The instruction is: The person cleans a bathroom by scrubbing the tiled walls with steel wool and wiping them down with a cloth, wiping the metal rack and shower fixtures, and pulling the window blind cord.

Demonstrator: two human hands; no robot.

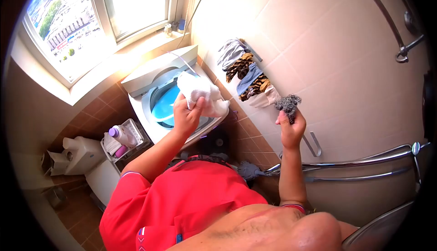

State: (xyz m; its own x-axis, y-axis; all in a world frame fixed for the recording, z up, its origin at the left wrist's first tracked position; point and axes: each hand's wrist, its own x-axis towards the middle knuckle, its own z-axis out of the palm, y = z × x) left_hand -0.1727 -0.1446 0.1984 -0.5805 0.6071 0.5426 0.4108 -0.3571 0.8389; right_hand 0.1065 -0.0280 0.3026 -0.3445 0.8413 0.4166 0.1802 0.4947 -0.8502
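Observation:
My left hand (pixel 186 118) is closed on a bunched white cloth (pixel 196 89), held over the right side of an open top-loading washing machine (pixel 146 122). The blue tub interior (pixel 165 105) shows to the left of the cloth. Away to the right, my right hand (pixel 292 131) grips a crumpled dark grey, speckled bundle (pixel 287 103); its exact kind is unclear. This bundle is up near the tiled wall, just right of several small garments (pixel 249 77) hanging on a wall rail. The hanging pieces are grey, brown-patterned, blue and pale.
A white basket (pixel 136 132) with a purple-capped bottle (pixel 114 132) stands left of the machine, near the toilet (pixel 102 178). Chrome rails (pixel 359 162) run along the right wall. Above the machine is a window (pixel 136 7); small items stand on its sill.

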